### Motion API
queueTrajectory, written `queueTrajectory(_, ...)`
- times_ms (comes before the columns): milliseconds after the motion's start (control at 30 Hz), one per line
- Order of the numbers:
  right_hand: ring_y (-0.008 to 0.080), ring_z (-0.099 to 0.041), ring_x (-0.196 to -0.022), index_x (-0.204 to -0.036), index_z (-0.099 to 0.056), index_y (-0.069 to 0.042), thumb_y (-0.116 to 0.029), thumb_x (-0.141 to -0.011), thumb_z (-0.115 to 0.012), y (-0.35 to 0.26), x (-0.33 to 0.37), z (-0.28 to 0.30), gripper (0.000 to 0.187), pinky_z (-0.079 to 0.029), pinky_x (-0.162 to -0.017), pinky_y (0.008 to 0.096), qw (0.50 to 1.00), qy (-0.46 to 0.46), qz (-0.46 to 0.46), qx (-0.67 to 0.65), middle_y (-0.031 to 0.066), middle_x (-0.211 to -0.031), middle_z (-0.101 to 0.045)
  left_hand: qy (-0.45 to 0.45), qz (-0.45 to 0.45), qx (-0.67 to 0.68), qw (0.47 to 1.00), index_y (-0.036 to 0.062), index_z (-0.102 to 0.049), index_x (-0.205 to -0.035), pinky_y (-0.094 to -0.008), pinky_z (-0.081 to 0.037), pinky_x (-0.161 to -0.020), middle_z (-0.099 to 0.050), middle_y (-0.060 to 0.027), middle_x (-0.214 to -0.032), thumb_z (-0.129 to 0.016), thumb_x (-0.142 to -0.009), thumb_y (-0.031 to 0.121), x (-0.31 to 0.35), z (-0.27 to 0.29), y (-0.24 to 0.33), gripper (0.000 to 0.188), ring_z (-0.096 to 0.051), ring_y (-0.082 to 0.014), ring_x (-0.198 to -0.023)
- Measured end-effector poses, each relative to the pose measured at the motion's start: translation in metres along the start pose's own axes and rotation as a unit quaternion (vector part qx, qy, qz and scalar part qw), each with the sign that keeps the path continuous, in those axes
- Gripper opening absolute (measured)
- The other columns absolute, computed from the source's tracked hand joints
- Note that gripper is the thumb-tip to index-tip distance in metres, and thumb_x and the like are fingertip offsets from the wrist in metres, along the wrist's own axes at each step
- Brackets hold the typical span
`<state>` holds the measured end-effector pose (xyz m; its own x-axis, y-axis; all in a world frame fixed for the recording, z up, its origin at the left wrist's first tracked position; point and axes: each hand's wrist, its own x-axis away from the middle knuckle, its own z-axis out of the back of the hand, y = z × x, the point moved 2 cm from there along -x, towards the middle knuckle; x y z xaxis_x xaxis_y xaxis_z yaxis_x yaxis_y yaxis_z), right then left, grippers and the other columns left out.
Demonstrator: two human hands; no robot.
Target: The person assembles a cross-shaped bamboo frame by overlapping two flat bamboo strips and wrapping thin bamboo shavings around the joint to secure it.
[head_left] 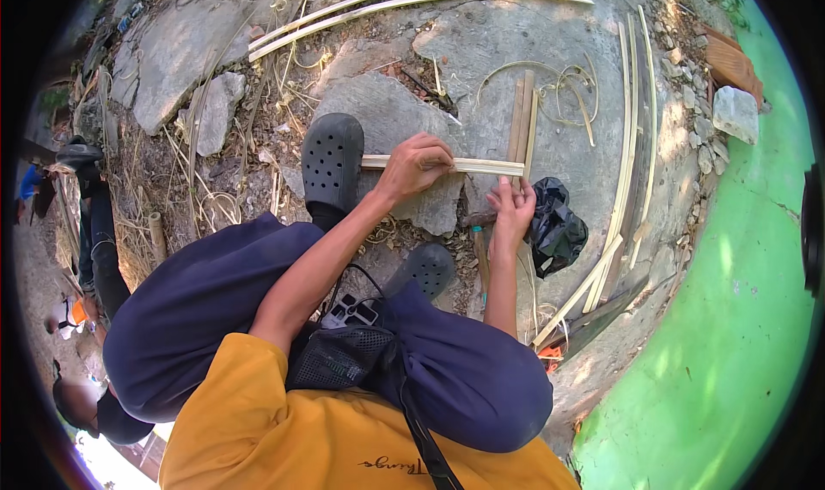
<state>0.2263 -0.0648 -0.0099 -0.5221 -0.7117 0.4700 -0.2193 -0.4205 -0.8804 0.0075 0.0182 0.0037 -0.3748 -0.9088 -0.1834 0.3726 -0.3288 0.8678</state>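
Observation:
I squat on stony ground. My left hand (414, 165) presses down on a pale split bamboo slat (481, 166) that lies crosswise, left to right. My right hand (513, 208) pinches the near end of a small bundle of upright bamboo slats (521, 120) where they cross the horizontal slat. My black perforated clogs (332, 159) stand on the flat stones, one beside the slat's left end, the other (427, 269) below it.
A crumpled black plastic bag (557, 225) lies right of my right hand. Long bamboo strips (633, 129) curve along the right; two more strips (404, 2) lie at the top. A green wall (739, 318) runs at right. Another person crouches at far left (90, 223).

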Motion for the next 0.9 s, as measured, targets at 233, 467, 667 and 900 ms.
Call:
queueTrajectory(233,0.0188,-0.070,-0.104,-0.136,-0.061,0.002,-0.015,-0.094,-0.082,0.003,-0.014,-0.026,0.050,-0.062,-0.085,0.0341,0.990,-0.062,-0.086,-0.096,0.0092,-0.118,-0.070,0.006,-0.013,-0.013,1.000,0.0076,-0.075,-0.085,-0.0374,-0.056,-0.081,-0.076,-0.0016,-0.097,-0.086,-0.078,0.006,-0.002,-0.004,0.006,0.012,-0.069,-0.0232,-0.092)
queueTrajectory(467,0.0157,-0.070,-0.102,-0.135,-0.062,-0.001,-0.014,-0.093,-0.083,0.011,-0.016,-0.030,0.049,-0.060,-0.084,0.0316,0.984,-0.055,-0.083,-0.145,0.0064,-0.115,-0.072,-0.037,0.040,-0.045,0.998,0.0068,-0.074,-0.085,-0.0390,-0.055,-0.083,-0.076,-0.0035,-0.098,-0.085,-0.081,0.008,-0.005,-0.003,0.008,0.012,-0.069,-0.0261,-0.094)
queueTrajectory(667,0.0158,-0.070,-0.103,-0.125,-0.064,-0.003,-0.013,-0.092,-0.084,0.018,-0.019,-0.032,0.040,-0.060,-0.085,0.0326,0.982,-0.077,-0.085,-0.149,0.0072,-0.115,-0.072,-0.039,0.039,-0.035,0.998,0.0060,-0.075,-0.087,-0.0389,-0.055,-0.084,-0.076,-0.0040,-0.098,-0.086,-0.080,0.009,-0.007,-0.006,0.005,0.014,-0.069,-0.0265,-0.094)
queueTrajectory(900,0.0146,-0.070,-0.096,-0.119,-0.066,-0.004,-0.012,-0.092,-0.084,0.016,-0.016,-0.039,0.033,-0.059,-0.089,0.0313,0.988,-0.087,-0.087,-0.097,0.0067,-0.111,-0.074,-0.027,0.010,-0.021,0.999,0.0060,-0.074,-0.089,-0.0392,-0.055,-0.085,-0.073,-0.0058,-0.096,-0.086,-0.078,0.009,-0.005,-0.004,0.007,0.016,-0.068,-0.0273,-0.095)
